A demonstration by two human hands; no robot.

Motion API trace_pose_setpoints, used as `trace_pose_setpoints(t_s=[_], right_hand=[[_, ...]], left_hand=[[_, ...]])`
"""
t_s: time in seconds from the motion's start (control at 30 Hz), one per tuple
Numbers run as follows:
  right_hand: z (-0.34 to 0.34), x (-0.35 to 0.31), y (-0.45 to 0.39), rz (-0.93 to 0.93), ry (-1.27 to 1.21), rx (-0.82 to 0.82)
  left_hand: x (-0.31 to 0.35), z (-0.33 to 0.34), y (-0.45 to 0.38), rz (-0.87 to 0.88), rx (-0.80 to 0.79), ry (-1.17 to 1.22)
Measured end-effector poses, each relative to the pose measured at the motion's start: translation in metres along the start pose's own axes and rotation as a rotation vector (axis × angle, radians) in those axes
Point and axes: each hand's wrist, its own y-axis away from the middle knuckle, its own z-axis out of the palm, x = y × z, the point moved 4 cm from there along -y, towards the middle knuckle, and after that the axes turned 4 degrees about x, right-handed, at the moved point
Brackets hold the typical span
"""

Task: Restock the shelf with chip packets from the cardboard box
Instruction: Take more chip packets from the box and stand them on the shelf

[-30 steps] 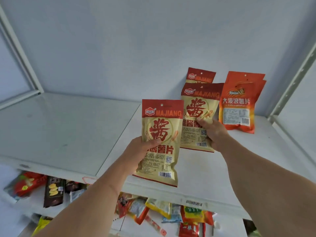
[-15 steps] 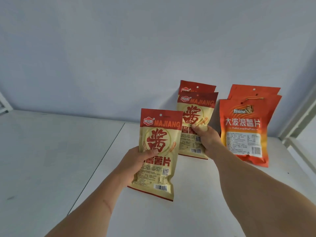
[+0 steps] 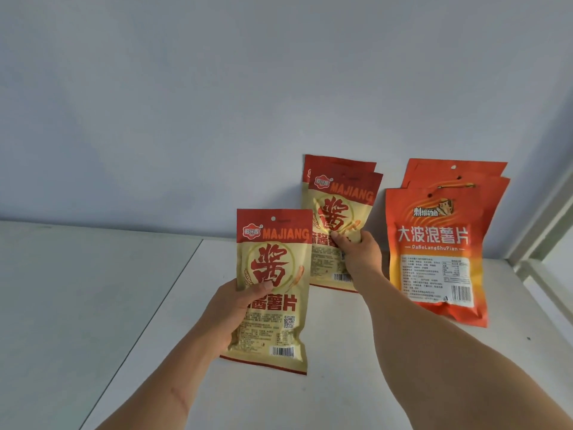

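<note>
My left hand point(image 3: 235, 308) grips a beige and red MAJIANG chip packet point(image 3: 274, 274) upright above the white shelf point(image 3: 263, 398), in front of the others. My right hand point(image 3: 356, 252) holds a second MAJIANG packet point(image 3: 341, 212) standing near the back wall, its bottom edge on or just above the shelf. Behind that one another MAJIANG packet point(image 3: 338, 164) leans on the wall, only its red top showing. To the right stand orange chip packets point(image 3: 434, 249), one in front of others. The cardboard box is out of sight.
The pale blue back wall point(image 3: 248, 103) closes the shelf behind the packets. A seam point(image 3: 173, 280) divides the shelf into a left panel and the right panel with the packets. A white metal upright point(image 3: 545, 231) bounds the shelf at the right.
The view has risen and closed in on the shelf top; the lower shelves have dropped out of sight. Both hands have carried their packets further back towards the wall.
</note>
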Motion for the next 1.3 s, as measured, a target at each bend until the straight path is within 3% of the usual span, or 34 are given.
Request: trace_pose_setpoints(t_s=[0.37, 0.53, 0.77, 1.07, 1.3], right_hand=[[-0.035, -0.008, 0.037, -0.051, 0.178, 0.042], [-0.046, 0.008, 0.079, -0.115, 0.222, -0.029], [-0.039, 0.037, 0.084, -0.182, 0.335, -0.085], [-0.025, 0.049, 0.062, -0.220, 0.449, 0.039], [-0.027, 0.041, 0.066, -0.185, 0.479, 0.019]], left_hand=[[0.032, 0.051, -0.021, 0.160, -0.055, -0.152], [0.037, 0.082, -0.041, 0.180, -0.023, -0.150], [0.039, 0.106, -0.064, 0.301, 0.106, -0.217], [0.028, 0.114, -0.103, 0.456, 0.213, -0.308], [0.021, 0.091, -0.088, 0.394, 0.298, -0.444]])
